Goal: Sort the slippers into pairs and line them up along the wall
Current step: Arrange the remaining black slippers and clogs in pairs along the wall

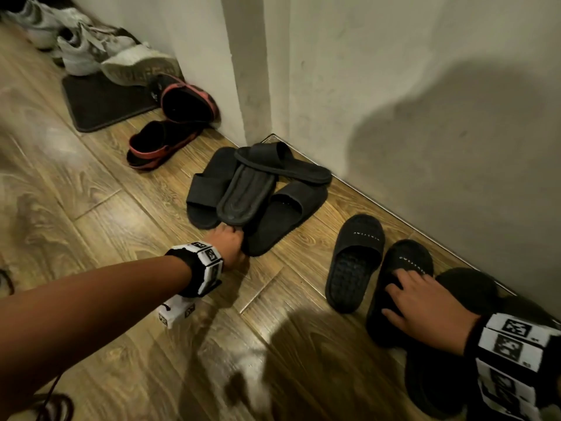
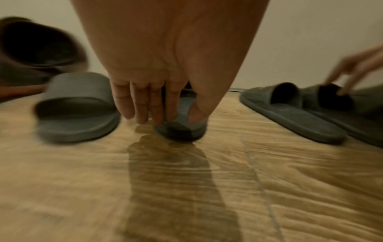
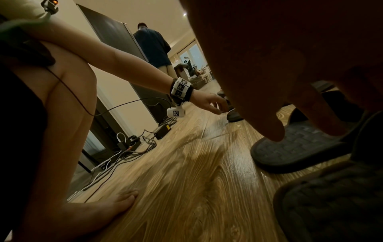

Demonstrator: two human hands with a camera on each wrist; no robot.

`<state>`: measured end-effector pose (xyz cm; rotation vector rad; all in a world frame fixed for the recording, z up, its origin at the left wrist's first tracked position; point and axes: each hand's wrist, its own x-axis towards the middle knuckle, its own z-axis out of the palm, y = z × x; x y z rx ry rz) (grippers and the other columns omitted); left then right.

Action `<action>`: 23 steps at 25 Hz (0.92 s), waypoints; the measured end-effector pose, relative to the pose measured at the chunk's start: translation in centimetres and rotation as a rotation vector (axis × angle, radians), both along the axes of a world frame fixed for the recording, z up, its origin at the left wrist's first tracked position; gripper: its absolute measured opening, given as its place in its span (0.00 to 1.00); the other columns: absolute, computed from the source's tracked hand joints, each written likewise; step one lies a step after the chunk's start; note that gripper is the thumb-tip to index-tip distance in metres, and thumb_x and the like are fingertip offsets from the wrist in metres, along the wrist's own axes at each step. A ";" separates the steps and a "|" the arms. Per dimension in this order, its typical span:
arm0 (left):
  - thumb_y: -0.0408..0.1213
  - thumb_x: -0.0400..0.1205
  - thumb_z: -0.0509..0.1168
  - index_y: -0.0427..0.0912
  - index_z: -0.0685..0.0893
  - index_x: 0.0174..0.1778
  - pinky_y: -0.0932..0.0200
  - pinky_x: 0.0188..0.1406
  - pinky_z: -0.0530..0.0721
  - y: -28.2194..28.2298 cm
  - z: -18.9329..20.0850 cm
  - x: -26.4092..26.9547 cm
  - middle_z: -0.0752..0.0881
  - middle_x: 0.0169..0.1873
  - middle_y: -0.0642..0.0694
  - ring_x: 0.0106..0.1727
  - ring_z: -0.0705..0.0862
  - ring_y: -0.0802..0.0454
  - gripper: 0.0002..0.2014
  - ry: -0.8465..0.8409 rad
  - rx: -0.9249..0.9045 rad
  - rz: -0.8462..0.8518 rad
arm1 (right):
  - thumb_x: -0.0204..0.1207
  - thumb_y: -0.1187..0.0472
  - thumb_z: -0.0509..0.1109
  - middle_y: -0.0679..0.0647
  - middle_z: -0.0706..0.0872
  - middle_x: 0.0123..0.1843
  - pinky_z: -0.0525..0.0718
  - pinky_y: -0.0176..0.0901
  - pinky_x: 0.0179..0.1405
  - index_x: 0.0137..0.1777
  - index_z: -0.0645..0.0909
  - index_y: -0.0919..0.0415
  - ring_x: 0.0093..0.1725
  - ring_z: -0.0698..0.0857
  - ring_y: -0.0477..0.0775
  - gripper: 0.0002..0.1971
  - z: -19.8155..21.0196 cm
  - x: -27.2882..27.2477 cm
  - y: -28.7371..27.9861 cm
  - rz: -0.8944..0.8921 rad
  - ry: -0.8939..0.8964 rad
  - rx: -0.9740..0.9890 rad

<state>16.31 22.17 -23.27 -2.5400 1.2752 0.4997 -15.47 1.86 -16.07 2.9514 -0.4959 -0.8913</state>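
Observation:
Several plain black slides (image 1: 258, 189) lie piled at the wall corner, one of them sole up (image 1: 246, 196). My left hand (image 1: 232, 238) reaches to the pile's near edge. In the left wrist view its fingers and thumb (image 2: 178, 117) pinch the heel of one dark slide (image 2: 182, 131). Two fuzzy black slippers stand side by side near the wall, toes toward it: the left one (image 1: 355, 262) and the right one (image 1: 406, 256). My right hand (image 1: 403, 290) rests on the right one with fingers spread. Another fuzzy black slipper (image 1: 467, 287) lies partly under my right wrist.
Red-and-black sandals (image 1: 185, 101) (image 1: 158, 144) lie left of the pile, with white sneakers (image 1: 91, 47) and a dark mat (image 1: 100, 101) beyond. The grey wall (image 1: 394, 86) runs diagonally. Behind me are cables and a power strip (image 3: 132, 142), a standing person (image 3: 153, 47) and my bare foot (image 3: 116, 206).

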 end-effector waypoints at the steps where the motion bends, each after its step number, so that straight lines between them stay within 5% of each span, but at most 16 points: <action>1: 0.48 0.80 0.62 0.37 0.73 0.69 0.44 0.68 0.75 0.6 0.2 0.6 0.76 0.68 0.33 0.70 0.75 0.35 0.25 -0.008 -0.020 0.044 | 0.82 0.37 0.52 0.53 0.72 0.72 0.72 0.46 0.70 0.73 0.71 0.51 0.70 0.73 0.52 0.27 0.0 0.1 0.1 0.012 0.003 -0.007; 7: 0.53 0.79 0.63 0.39 0.76 0.56 0.45 0.52 0.81 2.3 3.4 4.7 0.83 0.55 0.37 0.58 0.83 0.37 0.20 -0.189 -0.291 0.248 | 0.82 0.38 0.51 0.53 0.73 0.70 0.72 0.46 0.68 0.73 0.71 0.52 0.68 0.74 0.52 0.27 -0.3 1.1 0.8 0.065 -0.002 -0.034; 10: 0.47 0.73 0.71 0.37 0.76 0.53 0.45 0.45 0.82 2.2 5.2 5.7 0.82 0.50 0.37 0.51 0.83 0.36 0.21 -0.326 -0.434 0.025 | 0.82 0.38 0.51 0.54 0.73 0.70 0.71 0.47 0.66 0.73 0.70 0.53 0.67 0.74 0.54 0.27 -0.6 1.5 1.1 0.082 -0.002 -0.057; 14: 0.39 0.67 0.74 0.36 0.80 0.48 0.46 0.39 0.81 0.9 6.3 5.1 0.83 0.42 0.36 0.42 0.84 0.36 0.18 -0.453 -0.398 -0.347 | 0.81 0.38 0.51 0.55 0.73 0.69 0.71 0.48 0.65 0.72 0.71 0.54 0.67 0.74 0.55 0.27 -0.8 1.8 1.3 0.094 -0.004 -0.076; 23: 0.44 0.66 0.74 0.38 0.83 0.43 0.49 0.35 0.82 0.0 5.4 2.3 0.84 0.39 0.40 0.40 0.84 0.39 0.16 -0.418 -0.402 -0.425 | 0.81 0.38 0.51 0.55 0.72 0.71 0.71 0.48 0.66 0.73 0.70 0.53 0.68 0.74 0.55 0.27 -1.0 1.4 1.3 0.082 0.011 -0.061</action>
